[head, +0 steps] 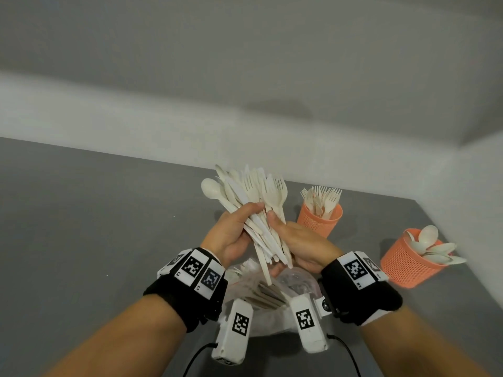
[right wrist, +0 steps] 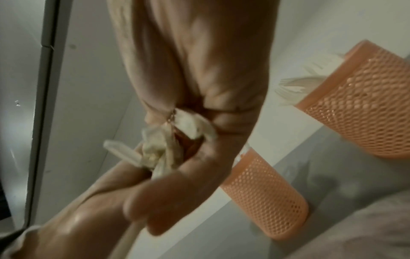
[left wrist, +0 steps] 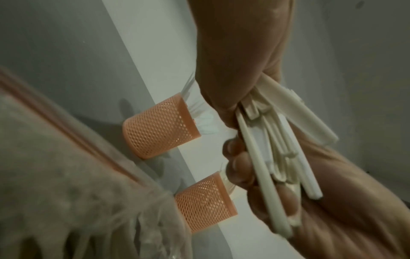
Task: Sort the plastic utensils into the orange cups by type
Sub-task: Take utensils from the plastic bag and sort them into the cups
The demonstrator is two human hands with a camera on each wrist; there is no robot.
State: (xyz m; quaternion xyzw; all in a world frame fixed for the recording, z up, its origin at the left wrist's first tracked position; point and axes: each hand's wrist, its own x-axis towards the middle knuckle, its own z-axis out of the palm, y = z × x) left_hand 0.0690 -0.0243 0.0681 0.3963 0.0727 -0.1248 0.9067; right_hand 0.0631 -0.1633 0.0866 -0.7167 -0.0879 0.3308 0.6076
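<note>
Both hands hold one mixed bundle of cream plastic forks, knives and spoons (head: 255,208) upright above the table. My left hand (head: 231,232) grips the handles from the left, thumb across the front. My right hand (head: 294,238) wraps them from the right, its thumb on a fork. The left wrist view shows the handle ends (left wrist: 277,157) between my left hand (left wrist: 244,61) and my right hand (left wrist: 332,201). One orange mesh cup (head: 319,216) holds forks. A second orange cup (head: 408,259) further right holds spoons.
A clear plastic bag (head: 266,295) with more utensils lies under the hands. The grey table (head: 95,213) meets white walls (head: 353,164) behind and to the right of the cups. In the right wrist view, two orange cups (right wrist: 366,105) (right wrist: 266,192) stand at the right.
</note>
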